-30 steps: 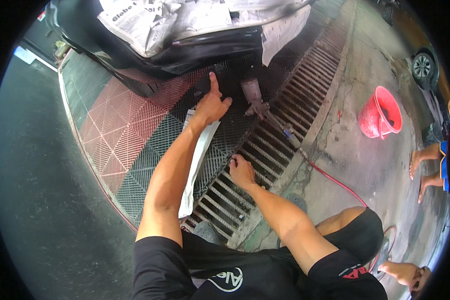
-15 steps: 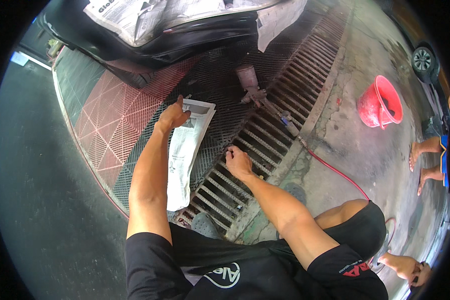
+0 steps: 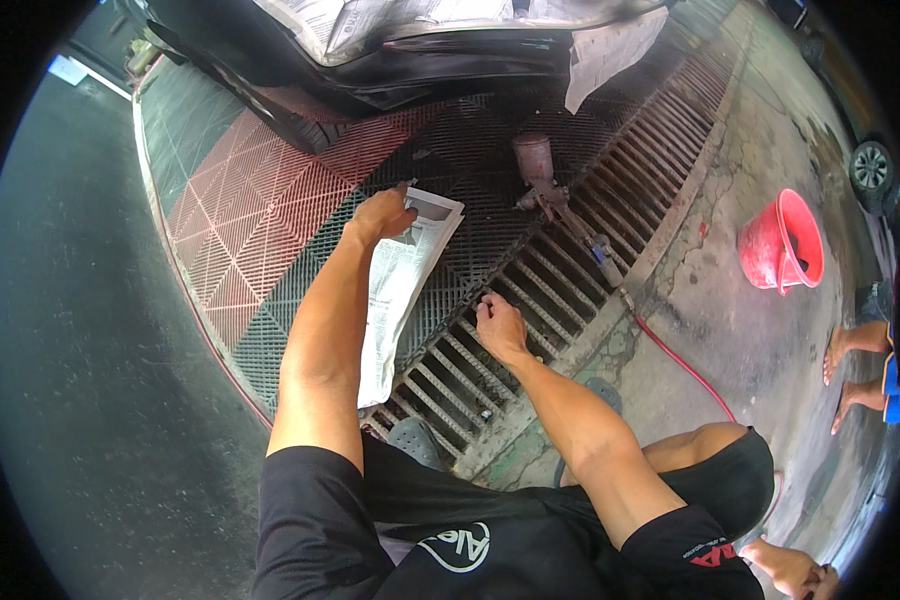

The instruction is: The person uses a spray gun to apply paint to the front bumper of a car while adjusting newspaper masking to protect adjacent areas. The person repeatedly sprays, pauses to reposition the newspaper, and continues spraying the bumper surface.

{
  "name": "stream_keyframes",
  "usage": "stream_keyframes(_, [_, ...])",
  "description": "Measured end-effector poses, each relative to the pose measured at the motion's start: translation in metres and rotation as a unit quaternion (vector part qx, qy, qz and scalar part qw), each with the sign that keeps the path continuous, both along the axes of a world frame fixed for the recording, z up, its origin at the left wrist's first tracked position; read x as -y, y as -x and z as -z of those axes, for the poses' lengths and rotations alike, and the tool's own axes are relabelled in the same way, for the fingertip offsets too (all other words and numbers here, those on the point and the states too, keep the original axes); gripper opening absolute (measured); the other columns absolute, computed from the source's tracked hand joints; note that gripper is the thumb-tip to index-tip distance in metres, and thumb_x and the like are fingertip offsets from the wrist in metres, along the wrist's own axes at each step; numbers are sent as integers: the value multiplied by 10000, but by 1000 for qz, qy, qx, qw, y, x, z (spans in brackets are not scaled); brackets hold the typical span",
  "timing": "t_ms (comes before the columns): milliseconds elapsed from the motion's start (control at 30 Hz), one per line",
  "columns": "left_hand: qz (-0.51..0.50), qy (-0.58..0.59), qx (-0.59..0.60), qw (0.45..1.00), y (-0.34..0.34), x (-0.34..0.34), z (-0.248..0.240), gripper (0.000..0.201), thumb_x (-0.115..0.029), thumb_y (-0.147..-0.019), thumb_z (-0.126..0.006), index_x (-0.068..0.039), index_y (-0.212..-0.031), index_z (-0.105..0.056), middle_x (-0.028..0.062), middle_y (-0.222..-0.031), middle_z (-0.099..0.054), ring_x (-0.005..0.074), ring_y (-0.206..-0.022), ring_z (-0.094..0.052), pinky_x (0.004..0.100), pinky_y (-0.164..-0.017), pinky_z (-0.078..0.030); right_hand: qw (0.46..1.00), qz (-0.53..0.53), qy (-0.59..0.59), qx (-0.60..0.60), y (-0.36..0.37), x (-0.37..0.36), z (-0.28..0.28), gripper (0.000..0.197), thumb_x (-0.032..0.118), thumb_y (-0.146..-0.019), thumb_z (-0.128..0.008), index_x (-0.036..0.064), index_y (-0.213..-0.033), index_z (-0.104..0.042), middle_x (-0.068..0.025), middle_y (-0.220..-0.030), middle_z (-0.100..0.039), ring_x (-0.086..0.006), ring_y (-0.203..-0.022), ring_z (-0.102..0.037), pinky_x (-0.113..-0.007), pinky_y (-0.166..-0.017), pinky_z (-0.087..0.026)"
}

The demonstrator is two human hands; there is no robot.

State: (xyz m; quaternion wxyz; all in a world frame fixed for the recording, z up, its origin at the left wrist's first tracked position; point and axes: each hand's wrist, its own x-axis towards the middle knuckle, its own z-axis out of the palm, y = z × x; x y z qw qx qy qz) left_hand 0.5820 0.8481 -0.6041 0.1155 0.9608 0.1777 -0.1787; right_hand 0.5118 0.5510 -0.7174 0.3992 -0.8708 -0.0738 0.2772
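My left hand point(image 3: 383, 214) reaches over the upper left edge of a folded newspaper point(image 3: 410, 260). Its fingers are bent together at a small pale scrap beside the paper; what they pinch is too small to name. The newspaper lies lengthwise over the dark floor mat, its near end by my shoe. Above the metal drain grate, my right hand point(image 3: 501, 328) is closed with curled fingers, and anything inside it is hidden. Beyond it, a dusty reddish spray gun point(image 3: 540, 185) with a cup on top rests at the grate's edge, joined to a red hose point(image 3: 682, 357).
A black car bumper point(image 3: 470, 75) partly covered with newspaper sheets point(image 3: 615, 55) overhangs the red and black mat point(image 3: 260, 200). Bars of the drain grate point(image 3: 545, 290) run diagonally. On the concrete at right stand a red bucket point(image 3: 770, 250) and another person's bare feet point(image 3: 838, 365).
The view has shifted, moving the scene rightward in the picture. My left index finger, stretched out before, is now bent at the small scrap. The newspaper and spray gun stay in place.
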Motion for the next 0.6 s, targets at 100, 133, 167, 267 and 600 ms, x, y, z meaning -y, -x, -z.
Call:
stream_keyframes(100, [1, 0, 1, 1000, 0, 2, -1, 707, -330, -955, -634, -22, -1563, -450, 277, -1327, -681, 424, -1246, -658, 499, -1070, -524, 1000, 0, -4, -3, 0, 1, 0, 371, 310, -1045, -562, 70, -1299, -687, -206, -1238, -731, -409, -1161, -677, -496, -1000, -521])
stream_keyframes(133, [2, 1, 1, 1000, 0, 1, 0, 701, -330, -957, -634, -25, -1561, -453, 274, -1329, -681, 424, -1246, -659, 499, -1072, -523, 1000, 4, -3, -10, 0, 2, 1, 371, 309, -1044, -563, 68, -1298, -687, -205, -1241, -730, -409, -1163, -675, -496, -1001, -520])
stream_keyframes(167, [2, 1, 1, 1000, 0, 0, 2, 695, -330, -959, -633, -28, -1560, -456, 272, -1330, -682, 424, -1246, -659, 499, -1074, -523, 1000, -1, -3, -5, 0, 2, 2, 372, 310, -1044, -562, 67, -1296, -688, -203, -1243, -730, -411, -1165, -674, -496, -1001, -519])
stream_keyframes(267, [-6, 7, -4, 1000, 1, -7, 12, 635, -328, -942, -647, -20, -1488, -543, 279, -1314, -686, 423, -1240, -660, 506, -1066, -521, 1000, 0, -1, 17, 1, 2, 7, 373, 312, -1033, -573, 57, -1276, -697, -198, -1189, -744, -407, -1124, -690, -487, -975, -530])
stream_keyframes(600, [42, 24, 52, 997, 13, -17, 27, 586, -319, -930, -665, 17, -1408, -612, 292, -1295, -688, 448, -1224, -656, 507, -1059, -518, 999, 6, 8, 50, 12, -14, 6, 329, 313, -1015, -566, 106, -1233, -699, -214, -1105, -750, -448, -1049, -701, -540, -927, -547])
